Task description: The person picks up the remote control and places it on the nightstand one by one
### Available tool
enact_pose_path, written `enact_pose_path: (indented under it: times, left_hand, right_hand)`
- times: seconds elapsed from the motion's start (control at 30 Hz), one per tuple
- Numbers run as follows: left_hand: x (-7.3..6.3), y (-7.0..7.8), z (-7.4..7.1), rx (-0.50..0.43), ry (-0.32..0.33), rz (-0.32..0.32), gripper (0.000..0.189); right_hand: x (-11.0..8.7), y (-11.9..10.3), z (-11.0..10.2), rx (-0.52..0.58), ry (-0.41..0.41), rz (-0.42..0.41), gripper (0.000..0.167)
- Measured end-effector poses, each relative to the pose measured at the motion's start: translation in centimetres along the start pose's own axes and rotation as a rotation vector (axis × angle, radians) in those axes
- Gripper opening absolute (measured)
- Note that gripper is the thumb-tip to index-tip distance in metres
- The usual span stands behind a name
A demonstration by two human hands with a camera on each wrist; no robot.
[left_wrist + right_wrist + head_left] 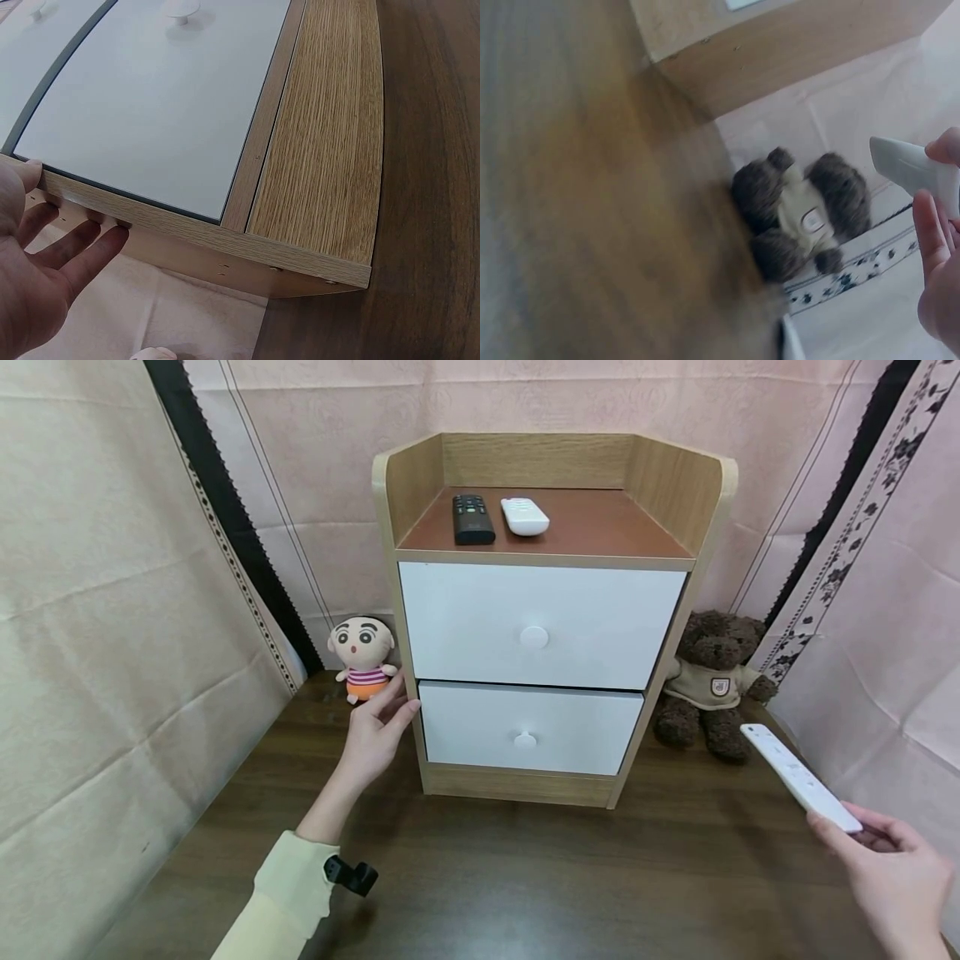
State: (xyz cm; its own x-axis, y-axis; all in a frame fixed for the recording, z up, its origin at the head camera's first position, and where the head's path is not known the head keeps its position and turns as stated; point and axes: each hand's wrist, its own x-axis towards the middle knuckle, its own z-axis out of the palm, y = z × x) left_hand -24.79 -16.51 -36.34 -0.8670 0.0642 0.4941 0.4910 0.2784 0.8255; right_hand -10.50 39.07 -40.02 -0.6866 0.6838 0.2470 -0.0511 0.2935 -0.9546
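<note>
Over at the right edge, above the dark wooden tabletop [600,885], it's the right hand [892,868] with the slim white remote control [801,778], thumb and fingers pinching its near end, far end angled toward the brown teddy bear [712,685] in its light shirt. Across on the other side, the left hand [378,731] is loosely spread, nothing in its grasp, thumb on the front edge of the wooden two-drawer cabinet [517,783], fingertips against its outer side. Just beside those fingers, the cartoon doll [362,656] in striped top and orange shorts! And up on the brown top shelf [592,527], a black remote [472,522] and a rounded white remote [525,517] lie side by side, slightly apart.
</note>
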Motion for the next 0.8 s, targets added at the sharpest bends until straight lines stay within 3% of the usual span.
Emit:
enact_pose_path:
  times: [0.17, 0.37, 0.53, 0.8]
  left_hand:
    - [0.0, -0.1, 0.0, -0.002, 0.005, 0.003, 0.053]
    - [0.0, 0.0, 0.0, -0.008, 0.002, 0.005, 0.053]
    - [0.0, 0.0, 0.0, -0.007, 0.003, 0.009, 0.053]
    - [0.0, 0.0, 0.0, -0.014, 0.01, 0.023, 0.053]
  right_hand:
    - [0.0, -2.1, 0.5, 0.198, -0.044, -0.025, 0.036]
    - [0.2, -4.5, 0.6, 0.18, -0.103, -0.079, 0.041]
    - [0.2, -6.5, 0.7, 0.263, -0.14, -0.134, 0.042]
    - [0.6, -9.2, 1.9, 0.557, -0.117, -0.225, 0.043]
